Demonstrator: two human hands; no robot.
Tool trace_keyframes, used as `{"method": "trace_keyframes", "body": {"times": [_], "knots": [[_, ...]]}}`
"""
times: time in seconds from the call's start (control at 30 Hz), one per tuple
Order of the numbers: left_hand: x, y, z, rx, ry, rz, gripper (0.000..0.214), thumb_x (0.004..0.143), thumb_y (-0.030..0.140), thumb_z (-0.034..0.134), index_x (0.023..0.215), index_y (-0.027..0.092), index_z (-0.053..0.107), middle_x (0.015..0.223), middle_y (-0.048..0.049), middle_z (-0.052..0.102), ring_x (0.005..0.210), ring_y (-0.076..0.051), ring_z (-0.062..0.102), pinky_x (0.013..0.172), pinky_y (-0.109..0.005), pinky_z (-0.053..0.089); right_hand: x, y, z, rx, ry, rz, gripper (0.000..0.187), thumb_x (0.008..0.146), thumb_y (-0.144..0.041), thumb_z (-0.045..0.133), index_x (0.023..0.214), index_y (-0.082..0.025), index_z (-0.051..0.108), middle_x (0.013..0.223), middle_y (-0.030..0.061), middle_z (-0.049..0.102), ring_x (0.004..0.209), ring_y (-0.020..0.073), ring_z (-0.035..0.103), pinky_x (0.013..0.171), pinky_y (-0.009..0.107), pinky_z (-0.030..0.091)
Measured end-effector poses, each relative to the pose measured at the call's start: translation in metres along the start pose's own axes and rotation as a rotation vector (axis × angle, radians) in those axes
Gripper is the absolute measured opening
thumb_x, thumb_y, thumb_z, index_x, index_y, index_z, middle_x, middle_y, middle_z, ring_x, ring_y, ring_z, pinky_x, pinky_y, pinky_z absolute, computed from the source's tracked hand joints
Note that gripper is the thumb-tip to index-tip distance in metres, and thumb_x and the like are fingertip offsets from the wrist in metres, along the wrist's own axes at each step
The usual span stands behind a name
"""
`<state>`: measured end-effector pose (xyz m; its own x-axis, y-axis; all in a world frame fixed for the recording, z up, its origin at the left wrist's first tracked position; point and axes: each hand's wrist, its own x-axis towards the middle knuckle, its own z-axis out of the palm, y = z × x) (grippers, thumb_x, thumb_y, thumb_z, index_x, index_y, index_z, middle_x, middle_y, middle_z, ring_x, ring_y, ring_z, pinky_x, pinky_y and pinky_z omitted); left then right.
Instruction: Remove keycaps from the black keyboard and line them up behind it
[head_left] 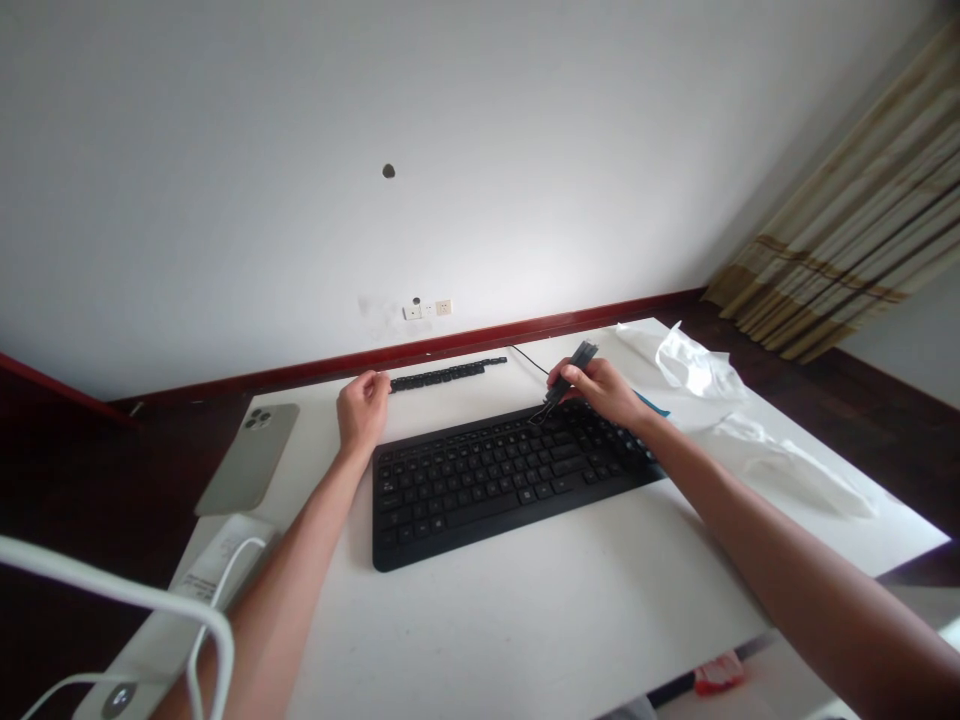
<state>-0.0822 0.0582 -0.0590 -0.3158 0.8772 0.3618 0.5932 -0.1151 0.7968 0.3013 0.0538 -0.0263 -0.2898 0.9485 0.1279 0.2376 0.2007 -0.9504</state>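
A black keyboard [480, 480] lies at a slant on the white table, its top edge away from me. My right hand [600, 388] is closed around a dark keycap puller [568, 373], whose thin wire loops point down at the keyboard's upper rows. Behind the keyboard, a row of loose black keycaps [442, 376] is lined up on the table. My left hand [364, 408] rests at the left end of that row with its fingers closed together; whatever they hold, if anything, is hidden.
A phone [251, 455] lies face down at the table's left edge, near a white power strip [225, 560] with white cables. Crumpled clear plastic [697, 365] covers the right side. A blue-edged item [651, 403] is partly behind my right wrist. The wall [480, 200] stands beyond.
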Motion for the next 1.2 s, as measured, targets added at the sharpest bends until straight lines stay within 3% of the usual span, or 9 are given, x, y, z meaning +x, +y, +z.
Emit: {"method": "trace_keyframes", "body": {"times": [0.17,0.43,0.57,0.63,0.7,0.77,0.83,1.0,1.2], "knots": [[0.000,0.001,0.000,-0.008,-0.006,-0.002,0.032,0.091,0.037,0.055,0.065,0.018,0.058,0.063,0.0012,0.061,0.060,-0.012,0.050,0.062,-0.025,0.036,0.002,0.000,0.002,0.032,-0.039,0.080,0.055,0.083,-0.069,0.073,0.091,-0.015,0.073,0.085,0.0088,0.073,0.076,0.0215,0.073,0.072,0.036,0.066],[0.001,0.000,0.000,0.020,-0.014,-0.010,0.034,0.092,0.037,0.054,0.065,0.018,0.057,0.065,0.0008,0.062,0.060,-0.012,0.050,0.061,-0.025,0.036,-0.001,-0.010,0.001,0.039,-0.122,0.095,0.052,0.085,-0.066,0.073,0.094,-0.015,0.073,0.088,0.0079,0.074,0.081,0.0206,0.073,0.077,0.034,0.066],[-0.007,0.030,-0.002,0.146,-0.030,0.111,0.036,0.095,0.036,0.054,0.064,0.018,0.057,0.059,0.0018,0.056,0.059,-0.012,0.048,0.061,-0.026,0.034,-0.001,-0.008,0.002,0.011,-0.091,0.093,0.053,0.085,-0.068,0.072,0.095,-0.015,0.073,0.088,0.0086,0.075,0.079,0.0218,0.074,0.076,0.035,0.065],[-0.021,0.060,0.001,0.218,-0.128,0.268,0.035,0.097,0.037,0.054,0.068,0.019,0.060,0.059,0.0023,0.056,0.058,-0.012,0.048,0.062,-0.027,0.035,0.000,-0.006,0.003,-0.032,-0.052,0.090,0.055,0.086,-0.070,0.070,0.093,-0.016,0.072,0.085,0.0094,0.076,0.077,0.0226,0.074,0.073,0.036,0.064],[-0.046,0.093,0.009,0.233,-0.325,0.441,0.027,0.099,0.036,0.053,0.084,0.020,0.068,0.071,0.0006,0.065,0.067,-0.015,0.056,0.068,-0.028,0.041,0.000,-0.003,0.004,-0.093,-0.019,0.078,0.056,0.087,-0.071,0.067,0.091,-0.016,0.072,0.079,0.0095,0.076,0.072,0.0223,0.072,0.069,0.035,0.062],[-0.077,0.120,0.019,0.259,-0.460,0.607,0.023,0.098,0.038,0.057,0.103,0.021,0.071,0.092,-0.0036,0.073,0.089,-0.020,0.063,0.086,-0.034,0.047,0.000,-0.001,0.004,-0.142,0.001,0.056,0.056,0.089,-0.071,0.065,0.090,-0.016,0.072,0.074,0.0087,0.075,0.067,0.0212,0.070,0.066,0.033,0.059],[-0.109,0.136,0.030,0.301,-0.539,0.698,0.042,0.095,0.047,0.063,0.129,0.021,0.066,0.120,-0.0085,0.072,0.111,-0.027,0.061,0.100,-0.042,0.047,0.000,-0.001,0.004,-0.141,0.019,0.041,0.055,0.089,-0.070,0.066,0.094,-0.016,0.070,0.072,0.0077,0.075,0.065,0.0204,0.069,0.064,0.032,0.058],[-0.155,0.133,0.051,0.414,-0.626,0.738,0.083,0.084,0.066,0.072,0.153,0.028,0.048,0.157,-0.0136,0.048,0.135,-0.036,0.048,0.109,-0.052,0.043,-0.001,-0.004,0.004,-0.066,0.062,0.014,0.052,0.085,-0.065,0.075,0.104,-0.017,0.066,0.081,0.0082,0.078,0.070,0.0204,0.071,0.066,0.032,0.059],[-0.154,0.127,0.060,0.429,-0.610,0.709,0.082,0.084,0.065,0.073,0.153,0.027,0.049,0.158,-0.0161,0.045,0.133,-0.037,0.048,0.108,-0.054,0.044,0.002,-0.002,0.000,-0.061,0.150,-0.027,0.050,0.086,-0.064,0.074,0.102,-0.017,0.064,0.083,0.0097,0.078,0.072,0.0218,0.073,0.066,0.034,0.060]]}}
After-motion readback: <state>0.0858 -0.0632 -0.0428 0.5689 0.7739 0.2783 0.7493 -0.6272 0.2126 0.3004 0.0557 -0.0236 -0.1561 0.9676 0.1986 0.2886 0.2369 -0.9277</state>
